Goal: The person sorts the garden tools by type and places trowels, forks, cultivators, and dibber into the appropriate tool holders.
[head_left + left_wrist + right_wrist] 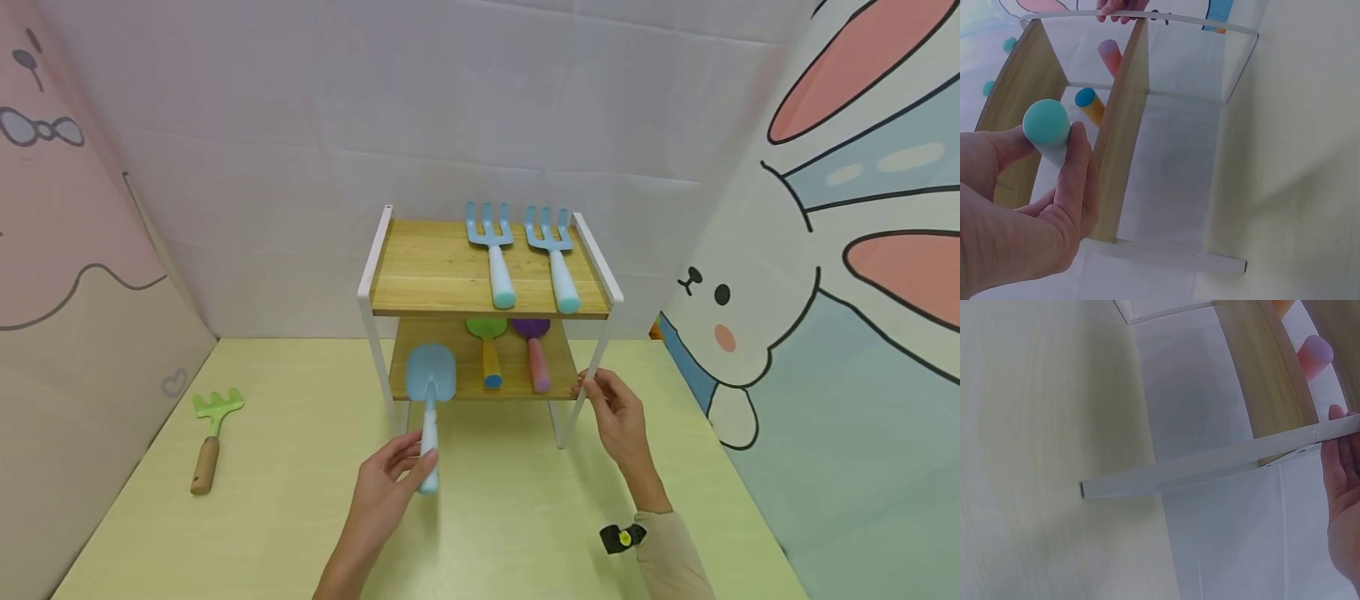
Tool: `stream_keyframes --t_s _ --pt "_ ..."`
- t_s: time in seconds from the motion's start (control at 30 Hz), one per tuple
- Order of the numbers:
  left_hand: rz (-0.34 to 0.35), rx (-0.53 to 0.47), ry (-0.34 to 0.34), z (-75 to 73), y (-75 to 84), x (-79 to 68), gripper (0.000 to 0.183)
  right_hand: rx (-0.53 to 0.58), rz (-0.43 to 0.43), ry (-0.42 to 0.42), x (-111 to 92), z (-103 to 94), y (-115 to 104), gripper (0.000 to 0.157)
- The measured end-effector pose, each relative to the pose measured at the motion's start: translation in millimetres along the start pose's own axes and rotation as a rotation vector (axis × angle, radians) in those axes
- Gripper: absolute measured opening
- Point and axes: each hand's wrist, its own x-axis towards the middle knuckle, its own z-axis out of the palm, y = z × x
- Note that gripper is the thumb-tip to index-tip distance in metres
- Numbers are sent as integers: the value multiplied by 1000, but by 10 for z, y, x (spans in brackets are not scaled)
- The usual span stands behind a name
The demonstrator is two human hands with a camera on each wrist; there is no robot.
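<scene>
My left hand [382,487] pinches the pale blue handle of a toy trowel [431,372] between thumb and fingers. The trowel's blade points up and away, in front of the left part of the lower board [465,385] of a small two-tier shelf. Whether it touches that board I cannot tell. In the left wrist view the turquoise handle end [1046,122] faces the camera. My right hand [618,417] grips the shelf's white right front leg [597,358], thumb in front, fingers partly hidden behind. Right of the blue trowel lie a green trowel with yellow handle [491,358] and a purple trowel with pink handle [538,367].
Two light blue toy forks [500,275] lie side by side on the right half of the upper board [420,275]. A green hand rake [207,458] with a wooden handle lies far left on the table [300,500]. Printed cloth walls stand on both sides.
</scene>
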Motion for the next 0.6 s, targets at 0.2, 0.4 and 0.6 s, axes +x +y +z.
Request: stream_keyframes --t_s 0.2,0.4,0.6 --pt "-84 -23 -3 39 68 84 47 3 -8 -7 0 4 2 14" --pt "-137 -22 0 55 138 165 51 31 -17 -4 -2 3 13 14" --pt "-148 -9 -29 65 186 228 55 45 -38 -9 2 -6 33 14"
